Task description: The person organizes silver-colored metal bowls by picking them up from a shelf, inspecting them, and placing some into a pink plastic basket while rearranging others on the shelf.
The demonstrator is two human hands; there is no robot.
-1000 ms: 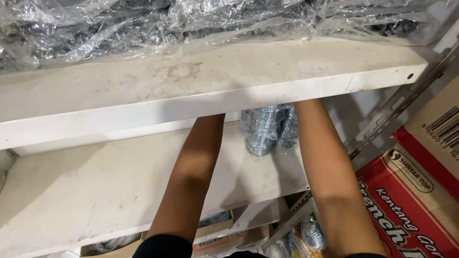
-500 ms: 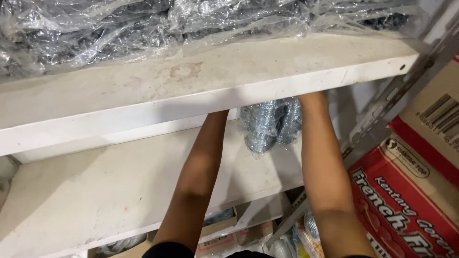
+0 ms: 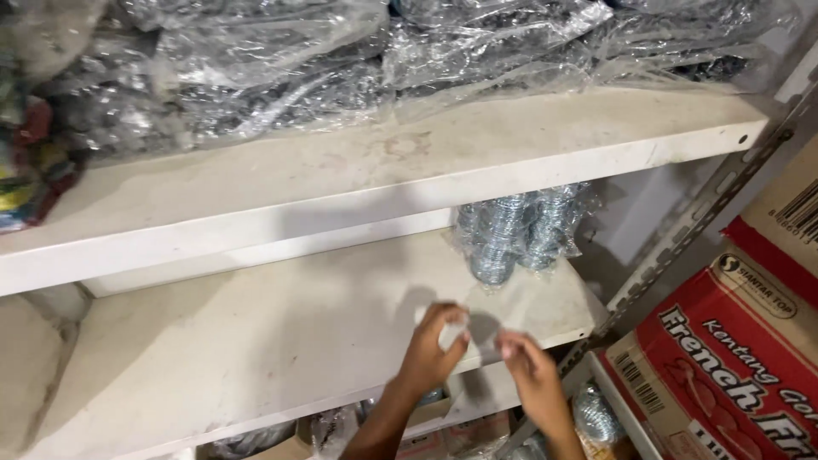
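- Head view looked down on white painted shelving, its boards chalky, scuffed and stained with faint brownish marks.
- Left hand [image 3: 433, 347], low in the centre of the frame, rested over the front part of the lower shelf [image 3: 213, 358], fingers curled around a small pale piece [image 3: 454, 330] pinched at the fingertips; what that piece was made of could not be told.
- Right hand [image 3: 528, 362], just to the right of it, hung at the shelf's front edge with fingers loosely bent and apart, gripping nothing that showed; the two hands were near each other but not touching.
- Pack of silvery metal coils [image 3: 520, 230] sat at the back right of the lower shelf, above the hands in the frame: round, ribbed, shiny pieces bunched inside crinkled clear plastic, tucked under the upper shelf [image 3: 409, 170].
- Crumpled clear plastic bags [image 3: 341, 60] of dark contents filled the top of the frame, glossy and wrinkled, lying along the upper shelf.
- Grey perforated metal upright [image 3: 682, 238] ran slantwise down the right side.
- Red and tan cardboard cartons [image 3: 750, 358] stood at the lower right, flat-sided and printed.
- More round metallic scourers [image 3: 594, 415] in plastic showed below the lower shelf, at the bottom right.
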